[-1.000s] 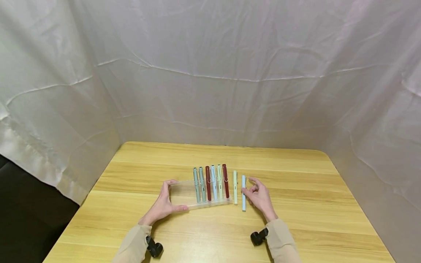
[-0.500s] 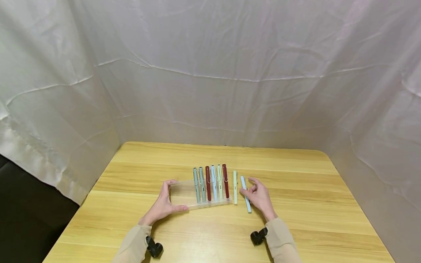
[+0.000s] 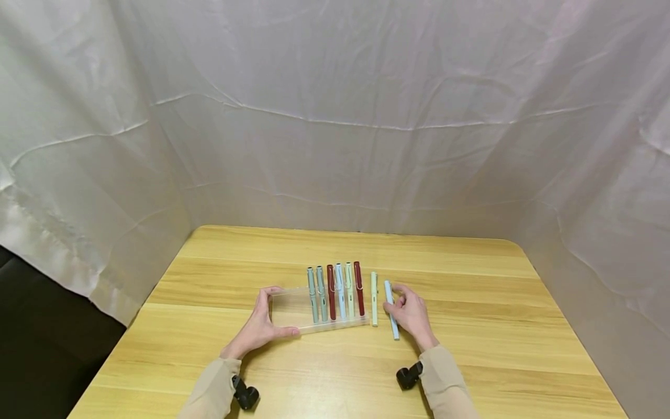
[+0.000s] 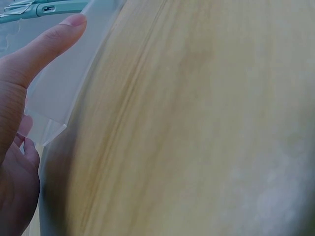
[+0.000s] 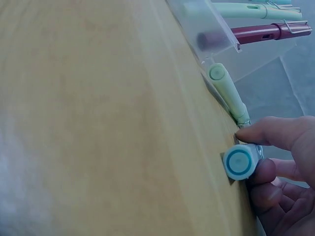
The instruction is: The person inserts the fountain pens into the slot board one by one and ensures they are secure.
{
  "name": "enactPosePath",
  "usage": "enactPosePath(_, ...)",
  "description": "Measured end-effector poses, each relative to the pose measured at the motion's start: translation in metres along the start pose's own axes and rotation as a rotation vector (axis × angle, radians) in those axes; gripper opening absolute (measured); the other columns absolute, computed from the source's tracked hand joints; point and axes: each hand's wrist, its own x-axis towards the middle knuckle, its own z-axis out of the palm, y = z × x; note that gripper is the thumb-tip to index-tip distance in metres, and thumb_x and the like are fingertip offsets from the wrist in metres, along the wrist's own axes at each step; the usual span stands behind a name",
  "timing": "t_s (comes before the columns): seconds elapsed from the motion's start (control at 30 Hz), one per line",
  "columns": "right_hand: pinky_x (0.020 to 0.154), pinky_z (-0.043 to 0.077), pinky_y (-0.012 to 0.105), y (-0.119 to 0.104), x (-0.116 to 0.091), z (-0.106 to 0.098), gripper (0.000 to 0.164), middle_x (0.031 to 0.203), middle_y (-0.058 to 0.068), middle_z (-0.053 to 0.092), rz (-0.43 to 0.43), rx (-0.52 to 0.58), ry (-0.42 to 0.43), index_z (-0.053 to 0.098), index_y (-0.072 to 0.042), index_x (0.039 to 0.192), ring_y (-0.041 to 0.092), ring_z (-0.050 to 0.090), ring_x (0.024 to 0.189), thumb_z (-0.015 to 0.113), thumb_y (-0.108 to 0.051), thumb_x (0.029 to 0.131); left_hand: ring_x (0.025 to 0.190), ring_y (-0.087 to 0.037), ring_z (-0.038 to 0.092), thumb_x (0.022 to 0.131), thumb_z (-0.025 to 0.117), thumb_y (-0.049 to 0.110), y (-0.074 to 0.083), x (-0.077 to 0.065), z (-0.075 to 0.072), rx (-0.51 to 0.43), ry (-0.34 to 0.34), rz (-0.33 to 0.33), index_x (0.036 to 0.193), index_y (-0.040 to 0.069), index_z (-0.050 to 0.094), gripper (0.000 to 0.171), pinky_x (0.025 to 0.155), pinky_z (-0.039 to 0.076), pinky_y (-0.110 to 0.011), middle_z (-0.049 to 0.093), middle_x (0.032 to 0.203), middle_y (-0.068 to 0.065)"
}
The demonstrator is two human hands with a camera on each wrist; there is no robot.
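Note:
My left hand (image 3: 263, 322) grips the left end of a clear plastic pen case (image 3: 288, 311), its thumb along the front edge. Standing in the case's right part are two grey-green pens (image 3: 314, 299), a dark red pen (image 3: 332, 294), a light blue pen (image 3: 341, 294), a pale green pen (image 3: 350, 291) and another dark red pen (image 3: 359, 291). Just right of the case lies a second pale green pen (image 3: 374, 299). My right hand (image 3: 413, 314) pinches a second light blue pen (image 5: 239, 162) between thumb and fingers; in the head view this pen slants slightly.
The wooden table (image 3: 497, 326) extends around the case on every side. Pale curtains (image 3: 335, 163) hang behind it and along both sides. A dark area (image 3: 52, 337) shows beyond the table's left edge. A small black camera (image 3: 408, 375) sits on the right wrist.
The light blue pen at my right hand has turned from nearly straight to slanting, its near end swinging right. My right fingers have closed in on it. The left hand and case stay put.

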Motion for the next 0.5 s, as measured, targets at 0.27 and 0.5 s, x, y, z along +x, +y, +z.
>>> enactPosePath(0.27, 0.056, 0.038, 0.02, 0.0003, -0.0005, -0.0002, 0.042, 0.071, 0.002, 0.055, 0.004, -0.003, 0.012, 0.063, 0.003, 0.124, 0.012, 0.047, 0.061, 0.07, -0.01, 0.084, 0.142, -0.039, 0.035, 0.059, 0.098, 0.033, -0.0001, 0.0001, -0.0001, 0.0, 0.002, 0.0, 0.14, 0.009, 0.031, 0.108, 0.123, 0.023, -0.066, 0.034, 0.148, -0.019)
enactPosePath(0.5, 0.058, 0.038, 0.019, 0.0038, -0.0004, 0.0011, 0.033, 0.08, 0.005, 0.059, 0.013, 0.045, 0.032, 0.065, 0.001, 0.118, 0.01, 0.047, 0.063, 0.068, -0.01, 0.087, 0.143, -0.039, 0.034, 0.059, 0.098, 0.032, 0.0003, 0.0002, -0.0001, -0.002, 0.0, -0.001, 0.14, 0.009, 0.031, 0.108, 0.123, 0.022, -0.066, 0.034, 0.149, -0.019)
